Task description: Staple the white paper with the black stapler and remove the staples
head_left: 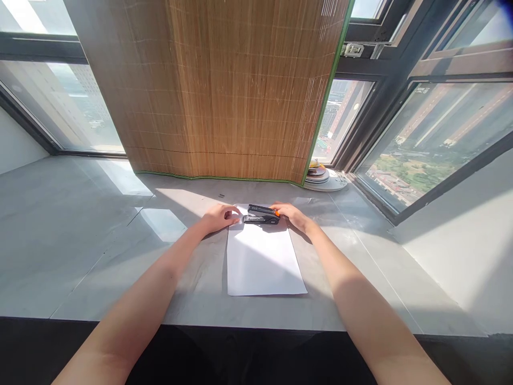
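A white sheet of paper point(262, 259) lies flat on the grey stone sill point(80, 240) in front of me. At the sheet's far edge sits a black stapler point(260, 214) with an orange tab at its right end. My left hand point(219, 217) rests by the paper's far left corner, its fingers curled and pinched at that corner, just left of the stapler's mouth. My right hand point(292, 215) lies at the stapler's right end, fingers bent against the orange tab and touching the stapler.
A bamboo blind point(240, 91) with green edging hangs down to the sill behind the stapler. A small stack of plates point(323, 176) stands at the blind's right foot. Windows surround the sill; a dark edge point(256, 326) runs along its near side.
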Action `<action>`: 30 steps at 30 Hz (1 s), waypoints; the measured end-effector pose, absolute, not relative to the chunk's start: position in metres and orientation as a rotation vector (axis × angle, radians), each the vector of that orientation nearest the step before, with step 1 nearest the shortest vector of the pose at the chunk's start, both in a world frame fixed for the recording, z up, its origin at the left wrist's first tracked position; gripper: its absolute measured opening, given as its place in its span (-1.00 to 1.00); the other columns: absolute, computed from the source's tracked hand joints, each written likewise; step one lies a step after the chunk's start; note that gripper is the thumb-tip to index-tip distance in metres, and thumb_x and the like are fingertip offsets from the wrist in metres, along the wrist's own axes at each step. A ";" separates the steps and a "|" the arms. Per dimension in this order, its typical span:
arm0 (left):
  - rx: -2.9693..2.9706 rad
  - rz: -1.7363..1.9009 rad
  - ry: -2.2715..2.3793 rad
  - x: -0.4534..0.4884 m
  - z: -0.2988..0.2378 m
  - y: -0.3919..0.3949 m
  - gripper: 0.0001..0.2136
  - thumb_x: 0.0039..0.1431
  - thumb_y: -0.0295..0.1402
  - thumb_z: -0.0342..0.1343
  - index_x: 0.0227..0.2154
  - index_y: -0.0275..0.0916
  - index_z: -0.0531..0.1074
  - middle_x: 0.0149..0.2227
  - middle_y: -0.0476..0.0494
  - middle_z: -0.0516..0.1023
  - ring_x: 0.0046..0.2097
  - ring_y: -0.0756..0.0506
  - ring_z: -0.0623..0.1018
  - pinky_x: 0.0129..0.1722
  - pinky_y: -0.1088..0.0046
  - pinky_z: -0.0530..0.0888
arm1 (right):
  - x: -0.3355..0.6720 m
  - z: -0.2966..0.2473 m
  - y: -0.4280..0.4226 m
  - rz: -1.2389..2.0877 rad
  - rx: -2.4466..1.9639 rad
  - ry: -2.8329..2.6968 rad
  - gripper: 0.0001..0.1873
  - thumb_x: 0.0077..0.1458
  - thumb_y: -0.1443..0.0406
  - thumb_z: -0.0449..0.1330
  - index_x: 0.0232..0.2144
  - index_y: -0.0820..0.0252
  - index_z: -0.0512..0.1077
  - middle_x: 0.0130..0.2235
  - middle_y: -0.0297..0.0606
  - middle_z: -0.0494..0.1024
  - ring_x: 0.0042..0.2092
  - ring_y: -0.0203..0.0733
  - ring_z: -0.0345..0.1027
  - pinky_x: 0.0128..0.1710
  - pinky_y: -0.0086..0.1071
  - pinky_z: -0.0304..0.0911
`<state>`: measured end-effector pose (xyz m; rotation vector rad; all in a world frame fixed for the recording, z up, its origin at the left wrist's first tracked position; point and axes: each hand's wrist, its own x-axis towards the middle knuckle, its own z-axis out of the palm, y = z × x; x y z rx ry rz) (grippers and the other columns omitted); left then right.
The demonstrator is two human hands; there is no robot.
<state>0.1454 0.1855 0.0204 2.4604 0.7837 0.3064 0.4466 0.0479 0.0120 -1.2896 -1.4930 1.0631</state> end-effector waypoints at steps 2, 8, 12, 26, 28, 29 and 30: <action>2.453 0.317 0.782 0.145 0.019 0.187 -0.69 0.25 -0.07 0.21 -0.07 -0.07 0.65 -0.40 0.03 0.48 -0.35 -0.06 0.45 -0.33 0.41 0.30 | 0.446 0.014 0.048 1.064 -1.290 -1.495 -0.63 0.11 0.21 0.12 -0.21 0.24 0.67 -0.05 -0.07 0.61 -0.07 0.02 0.46 0.04 -0.07 0.38; 2.427 0.326 0.783 0.146 0.017 0.188 -0.70 0.23 -0.07 0.23 -0.08 -0.07 0.65 -0.39 0.02 0.48 -0.34 -0.06 0.46 -0.33 0.41 0.30 | 0.448 0.011 0.049 1.029 -1.342 -1.462 -0.64 0.16 0.17 0.23 -0.06 0.15 0.66 0.04 -0.14 0.66 0.07 0.06 0.46 0.17 -0.03 0.34; 2.425 0.337 0.774 0.146 0.017 0.189 -0.70 0.22 -0.08 0.24 -0.08 -0.06 0.66 -0.40 0.03 0.47 -0.35 -0.06 0.45 -0.33 0.42 0.30 | 0.450 0.021 0.042 1.109 -1.383 -1.460 -0.59 0.13 0.24 0.23 0.02 0.13 0.64 -0.01 -0.21 0.65 -0.20 -0.18 0.46 -0.18 -0.30 0.39; 2.411 0.325 0.793 0.145 0.019 0.186 -0.69 0.22 -0.04 0.23 -0.08 -0.04 0.65 -0.38 0.02 0.48 -0.33 -0.07 0.46 -0.32 0.41 0.31 | 0.450 0.036 0.027 1.661 -1.364 -1.082 -0.38 0.21 0.26 0.20 0.31 0.20 0.37 -0.14 0.00 0.73 -0.14 0.08 0.70 -0.50 -0.36 0.54; 2.413 0.324 0.792 0.145 0.020 0.186 -0.69 0.23 -0.04 0.22 -0.08 -0.05 0.65 -0.39 0.02 0.47 -0.33 -0.07 0.46 -0.32 0.41 0.31 | 0.450 0.035 0.028 1.677 -1.339 -1.048 -0.38 0.21 0.29 0.21 0.31 0.20 0.36 0.01 0.04 0.70 -0.02 0.14 0.68 -0.43 -0.32 0.60; 2.415 0.322 0.791 0.145 0.020 0.185 -0.69 0.23 -0.04 0.22 -0.08 -0.05 0.65 -0.38 0.02 0.47 -0.33 -0.07 0.46 -0.32 0.41 0.31 | 0.450 0.035 0.028 1.686 -1.333 -1.027 -0.37 0.20 0.30 0.21 0.32 0.21 0.36 0.06 0.06 0.68 0.01 0.16 0.67 -0.40 -0.28 0.63; 2.417 0.319 0.791 0.145 0.021 0.185 -0.68 0.23 -0.04 0.21 -0.08 -0.05 0.65 -0.38 0.02 0.47 -0.33 -0.07 0.46 -0.32 0.41 0.32 | 0.450 0.035 0.028 1.693 -1.330 -1.007 -0.37 0.21 0.30 0.22 0.32 0.22 0.35 0.09 0.07 0.66 0.03 0.18 0.66 -0.36 -0.25 0.65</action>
